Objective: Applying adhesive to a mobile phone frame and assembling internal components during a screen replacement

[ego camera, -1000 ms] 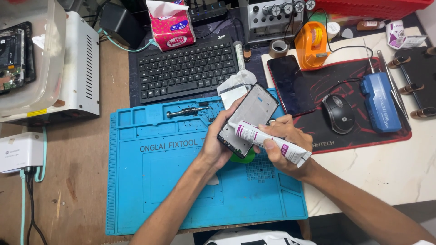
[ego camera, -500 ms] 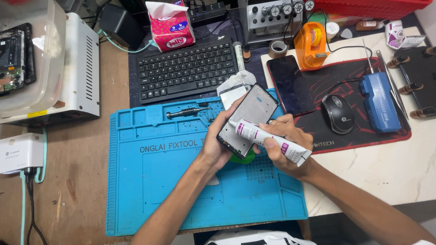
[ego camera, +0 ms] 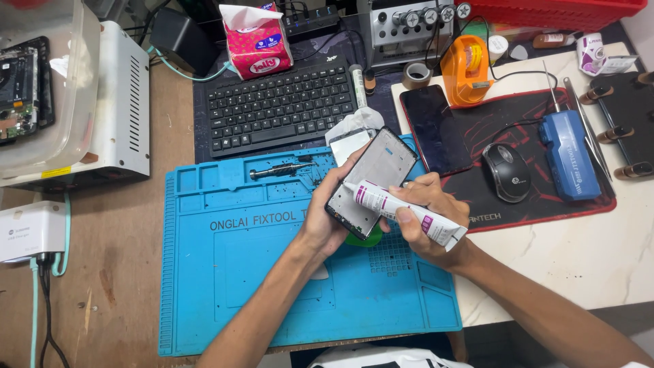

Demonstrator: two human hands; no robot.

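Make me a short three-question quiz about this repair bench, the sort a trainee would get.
1. True or false: the left hand holds the phone frame.
2. What does the right hand hold: (a) white tube, (b) computer mouse, (c) tape dispenser?
3. Which lies on the blue mat, near its top edge: the screwdriver or the keyboard?

Key
1. True.
2. (a), the white tube, its nozzle at the frame's edge.
3. The screwdriver.

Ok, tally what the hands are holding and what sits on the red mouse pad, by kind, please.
Black phone frame, in left hand: 1
White glue tube, in right hand: 1
Dark flat phone on the red mouse pad: 1
Black computer mouse: 1
Blue box-shaped tool: 1
Total: 5
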